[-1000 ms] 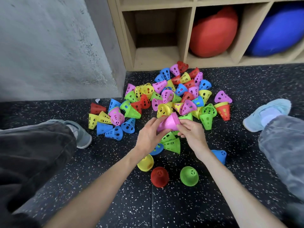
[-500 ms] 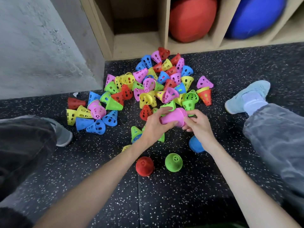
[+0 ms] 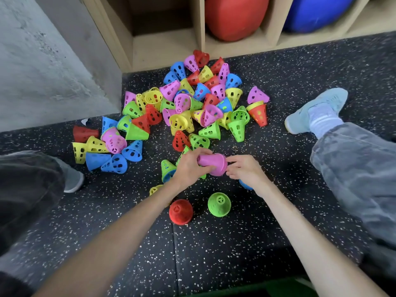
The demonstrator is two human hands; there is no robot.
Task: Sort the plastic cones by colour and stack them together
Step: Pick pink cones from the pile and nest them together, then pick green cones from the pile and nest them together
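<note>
A heap of perforated plastic cones in pink, yellow, green, blue and red lies on the speckled floor. My left hand grips a stack of pink cones lying sideways, wide end to the right. My right hand is at the stack's wide rim, fingertips touching it, fingers loosely spread. Close to me stand a red stack and a green stack. A yellow stack and a blue stack are partly hidden by my forearms.
A wooden cubby shelf at the back holds a red ball and a blue ball. A concrete wall rises at left. My legs and shoes flank the heap on both sides.
The view has tilted down and closer. My hands have drawn the pink stack toward me, away from the heap, and my right hand has loosened to the rim.
</note>
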